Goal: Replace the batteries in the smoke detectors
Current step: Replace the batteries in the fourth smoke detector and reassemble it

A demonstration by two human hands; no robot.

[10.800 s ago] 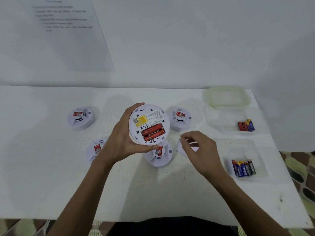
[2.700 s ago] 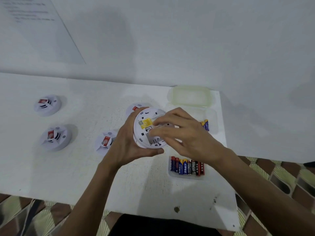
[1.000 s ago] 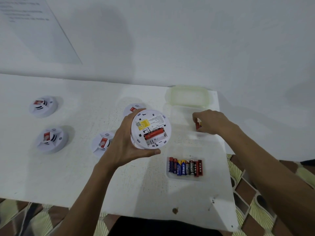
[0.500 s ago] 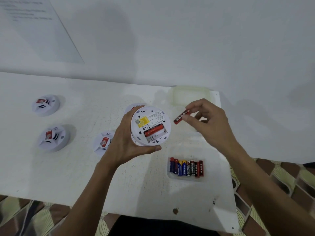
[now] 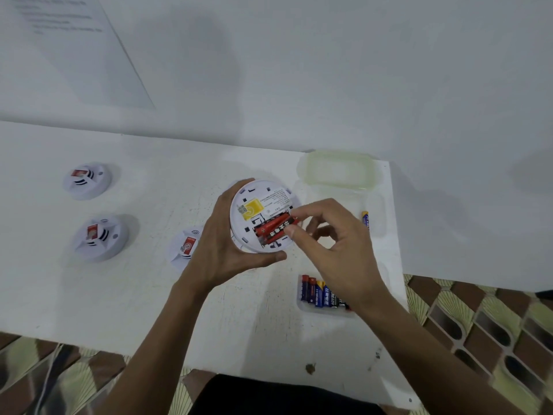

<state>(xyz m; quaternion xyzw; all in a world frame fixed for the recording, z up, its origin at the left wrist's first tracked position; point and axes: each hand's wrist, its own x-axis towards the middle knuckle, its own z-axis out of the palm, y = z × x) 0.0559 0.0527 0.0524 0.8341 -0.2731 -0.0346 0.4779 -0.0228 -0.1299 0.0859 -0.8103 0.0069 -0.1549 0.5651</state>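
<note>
The smoke detector (image 5: 260, 199) is gripped back-up over the table (image 5: 149, 295) by the left hand (image 5: 227, 253), with one red battery (image 5: 266, 225) seated and the second battery (image 5: 276, 232) being pinched into the bay by the right hand (image 5: 338, 259); cover refitting and the other detectors (image 5: 100, 238) on the table are judged outstanding.

Person is wearing a black garment (image 5: 284, 395). Only a strip is showing, just past the table's (image 5: 119, 295) near edge. The fabric is looking plain and unmarked, and its kind cannot be told. Both forearms are running bare from that near edge up over the table. The left hand (image 5: 227, 250) and right hand (image 5: 335, 253) are showing bare above the table top, with slim fingers (image 5: 311, 209).
</note>
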